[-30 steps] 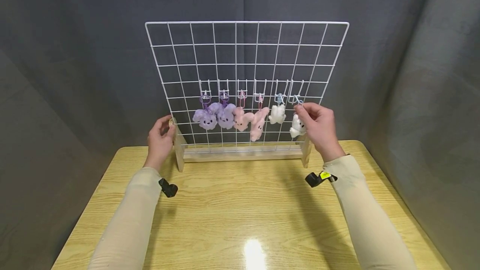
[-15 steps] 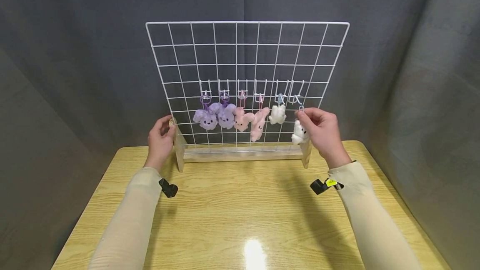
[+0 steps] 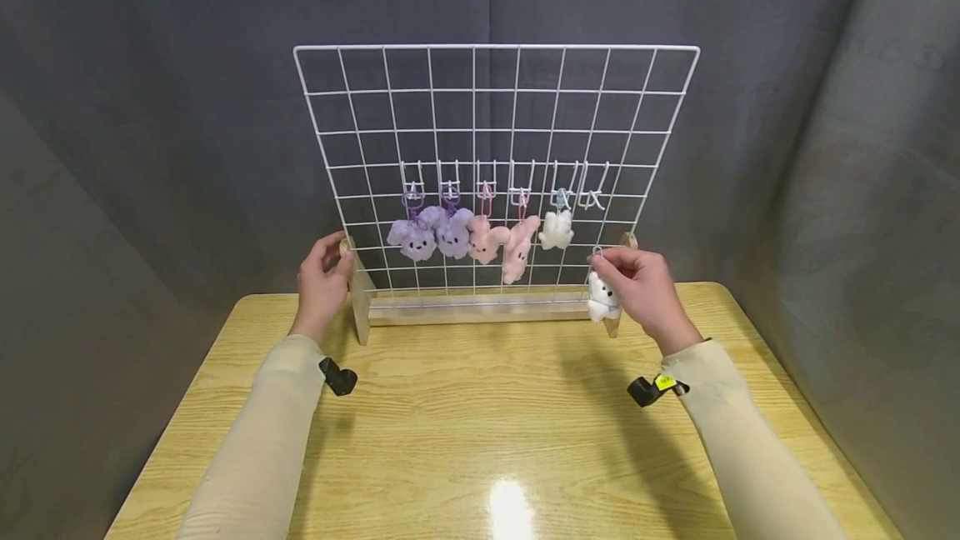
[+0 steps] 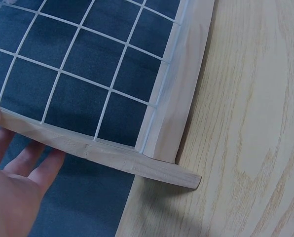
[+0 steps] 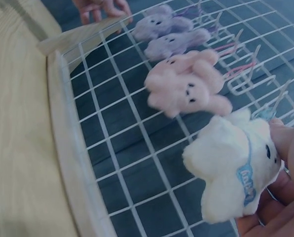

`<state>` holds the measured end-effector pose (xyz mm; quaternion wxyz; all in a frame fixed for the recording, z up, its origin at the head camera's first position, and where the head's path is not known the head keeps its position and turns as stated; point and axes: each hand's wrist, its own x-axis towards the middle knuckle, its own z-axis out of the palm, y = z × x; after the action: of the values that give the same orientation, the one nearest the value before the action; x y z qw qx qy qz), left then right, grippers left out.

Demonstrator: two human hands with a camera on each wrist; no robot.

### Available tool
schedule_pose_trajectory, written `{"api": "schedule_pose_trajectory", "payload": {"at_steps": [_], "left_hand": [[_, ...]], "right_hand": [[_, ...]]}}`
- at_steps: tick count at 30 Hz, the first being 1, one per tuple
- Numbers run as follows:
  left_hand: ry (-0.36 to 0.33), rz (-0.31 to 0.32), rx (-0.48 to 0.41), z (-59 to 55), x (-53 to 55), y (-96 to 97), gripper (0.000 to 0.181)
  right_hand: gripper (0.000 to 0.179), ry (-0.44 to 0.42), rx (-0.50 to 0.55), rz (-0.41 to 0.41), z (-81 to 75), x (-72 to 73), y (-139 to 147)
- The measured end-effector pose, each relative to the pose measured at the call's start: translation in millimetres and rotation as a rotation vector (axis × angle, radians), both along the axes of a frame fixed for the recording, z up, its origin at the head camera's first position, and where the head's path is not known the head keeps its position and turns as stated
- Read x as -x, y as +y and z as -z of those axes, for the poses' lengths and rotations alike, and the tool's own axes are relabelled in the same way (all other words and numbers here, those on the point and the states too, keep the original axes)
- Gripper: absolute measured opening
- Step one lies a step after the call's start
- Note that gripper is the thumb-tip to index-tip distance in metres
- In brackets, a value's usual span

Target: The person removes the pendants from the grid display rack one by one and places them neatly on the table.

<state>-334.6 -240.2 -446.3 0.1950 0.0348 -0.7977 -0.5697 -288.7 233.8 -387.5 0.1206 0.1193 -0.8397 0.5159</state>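
Observation:
My left hand [image 3: 324, 282] grips the left wooden side post [image 3: 357, 277] of a white wire grid rack [image 3: 474, 91], thumb on one side and fingers behind, as the left wrist view shows. With my right hand [image 3: 641, 290] I pinch the top of a white plush keychain [image 5: 231, 163], which hangs in front of the right post. A thin blue cord runs from it up toward the rightmost hook [image 3: 591, 199]; whether it is still looped there I cannot tell. A second white plush keychain [image 3: 557, 230] hangs just to the left.
Further left on the hooks hang two pink plush keychains [image 3: 517, 252] and two purple ones [image 3: 453, 233]. The rack's wooden base bar [image 3: 480, 311] stands at the back of a wooden table [image 3: 465, 415]. Grey curtains [image 3: 187, 148] surround the table.
My right hand has moved down, drawing the white plush keychain lower below the rightmost hook and its blue cord out long. The left hand stays on the post.

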Motion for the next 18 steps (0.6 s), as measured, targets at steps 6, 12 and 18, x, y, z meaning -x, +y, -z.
{"api": "schedule_pose_trajectory", "payload": {"at_steps": [6, 12, 18], "left_hand": [[-0.008, 0.000, -0.005, -1.5, -1.1, 1.0, 0.039], [-0.008, -0.002, -0.015, -1.7, -1.6, 0.7, 0.039], [-0.004, -0.004, -0.003, -3.6, -3.4, 1.9, 0.039]], "right_hand": [[0.027, -0.035, -0.029, -0.011, 22.9, 3.4, 10.3], [0.028, -0.092, -0.074, -0.010, 43.7, 5.9, 17.4], [0.026, -0.113, -0.096, -0.031, 62.8, 7.1, 22.2]]}}
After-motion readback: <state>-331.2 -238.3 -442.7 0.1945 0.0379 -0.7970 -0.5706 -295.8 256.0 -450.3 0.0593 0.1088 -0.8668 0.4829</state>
